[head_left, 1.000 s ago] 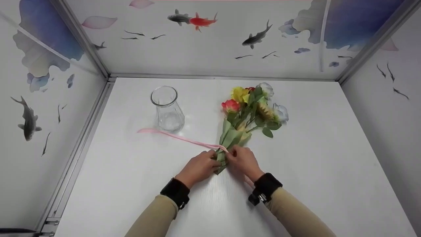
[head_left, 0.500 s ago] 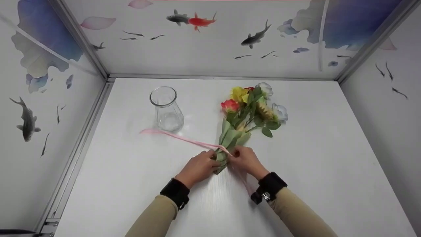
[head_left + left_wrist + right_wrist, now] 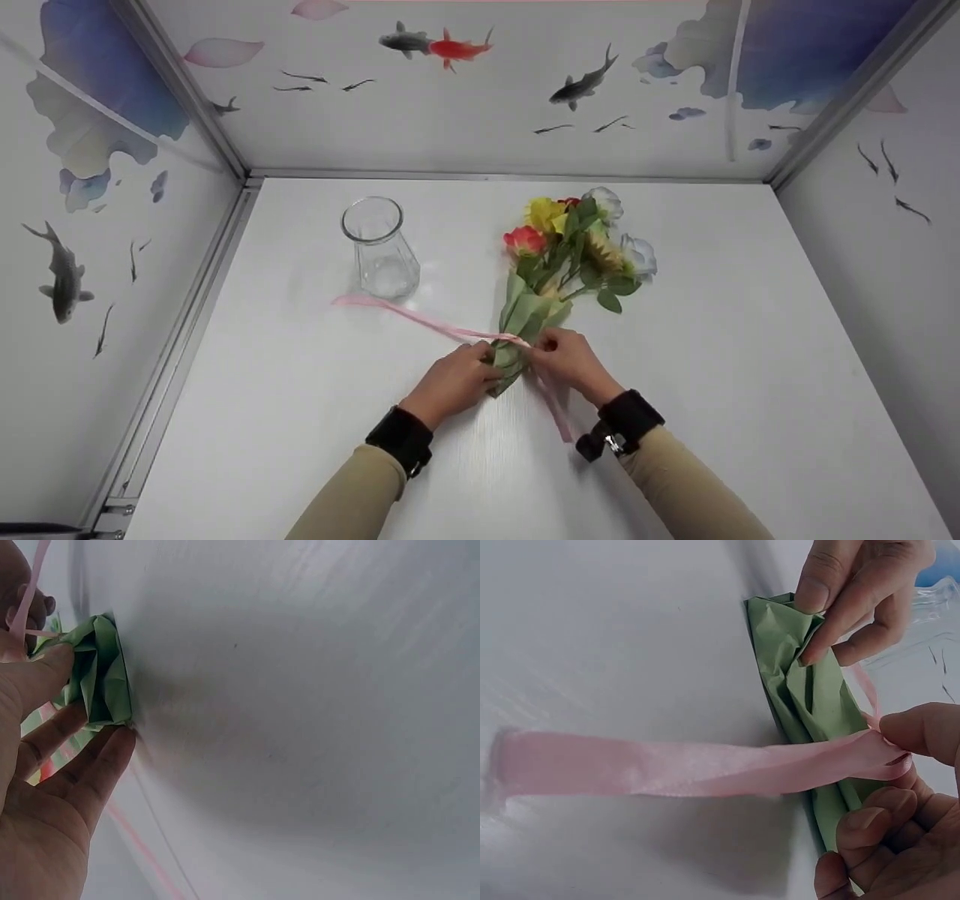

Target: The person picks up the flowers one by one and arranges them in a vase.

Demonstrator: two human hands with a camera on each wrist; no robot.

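A bouquet [image 3: 529, 311] of red, yellow and pale flowers lies on the table, its stems wrapped in green paper [image 3: 795, 682]. My left hand [image 3: 454, 379] grips the lower end of the wrapping, thumb on one side and fingers on the other in the left wrist view. Across the paper runs a pink ribbon [image 3: 431, 322], one length reaching left toward the glass vase. My right hand [image 3: 574, 364] pinches the ribbon between thumb and finger at the bouquet's right side. From that pinch a loose ribbon end [image 3: 630, 765] hangs toward the front.
A clear glass vase [image 3: 386, 255] stands upright at the back left, near the far end of the ribbon. The white table [image 3: 712, 337] is bordered by printed panels [image 3: 480, 112] on the back and both sides.
My right hand has moved slightly right, drawing the ribbon along, so its left end slid right. More of the front ribbon end shows now. My left hand and the bouquet have stayed put.
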